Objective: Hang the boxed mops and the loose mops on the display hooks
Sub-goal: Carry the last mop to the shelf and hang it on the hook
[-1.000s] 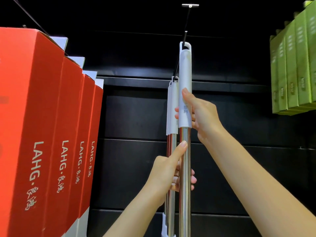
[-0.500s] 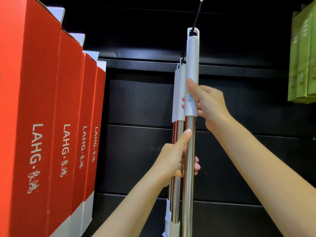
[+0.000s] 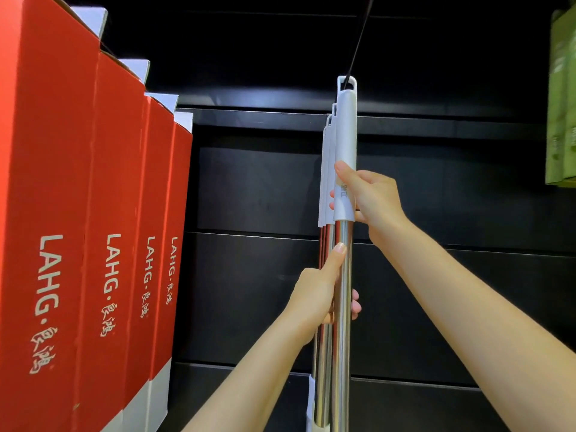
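Right hand (image 3: 372, 199): fingers curled round front mop (image 3: 345, 151) grip. Left hand (image 3: 318, 296): fingers wrapped round its steel pole, thumb extended upward. Red boxes (image 3: 93, 213) at 9 o'clock; contents unseen.

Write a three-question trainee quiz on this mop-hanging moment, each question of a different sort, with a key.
1. True or false: the front mop's hanging loop is threaded on the black display hook.
2. Which part of the front mop does the right hand grip? A) the bare steel pole B) the white handle sleeve C) the hanging loop
3. Fill in: the boxes at the left of the mops are coloured ____.

Key
1. True; the hook's rod passes through the loop.
2. B. The left hand holds the steel pole lower down.
3. Red, with LAHG printed on them.
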{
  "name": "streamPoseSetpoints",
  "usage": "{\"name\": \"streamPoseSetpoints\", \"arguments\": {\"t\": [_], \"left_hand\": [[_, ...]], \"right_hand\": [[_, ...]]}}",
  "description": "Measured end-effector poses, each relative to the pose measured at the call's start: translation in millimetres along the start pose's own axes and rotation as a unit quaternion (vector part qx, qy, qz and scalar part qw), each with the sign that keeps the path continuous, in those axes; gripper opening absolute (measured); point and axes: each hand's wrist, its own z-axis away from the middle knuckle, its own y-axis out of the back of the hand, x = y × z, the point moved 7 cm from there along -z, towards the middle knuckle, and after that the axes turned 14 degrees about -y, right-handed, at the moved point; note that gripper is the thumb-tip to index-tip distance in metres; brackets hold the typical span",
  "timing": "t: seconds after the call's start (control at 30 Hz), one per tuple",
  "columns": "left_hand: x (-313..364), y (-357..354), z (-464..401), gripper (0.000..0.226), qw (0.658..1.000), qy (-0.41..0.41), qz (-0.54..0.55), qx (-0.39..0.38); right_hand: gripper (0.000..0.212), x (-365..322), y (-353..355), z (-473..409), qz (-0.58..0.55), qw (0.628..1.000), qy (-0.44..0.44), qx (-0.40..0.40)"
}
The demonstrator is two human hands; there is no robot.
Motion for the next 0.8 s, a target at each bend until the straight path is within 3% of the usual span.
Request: {"name": "streamPoseSetpoints", "arguments": {"t": [0.8], "left_hand": [[-20.6, 1.4, -23.7, 0.075, 1.000, -0.010, -0.011, -0.002]], "right_hand": [[0.032, 19.4, -2.1, -23.1, 0.013, 0.999, -0.047, -0.012]]}}
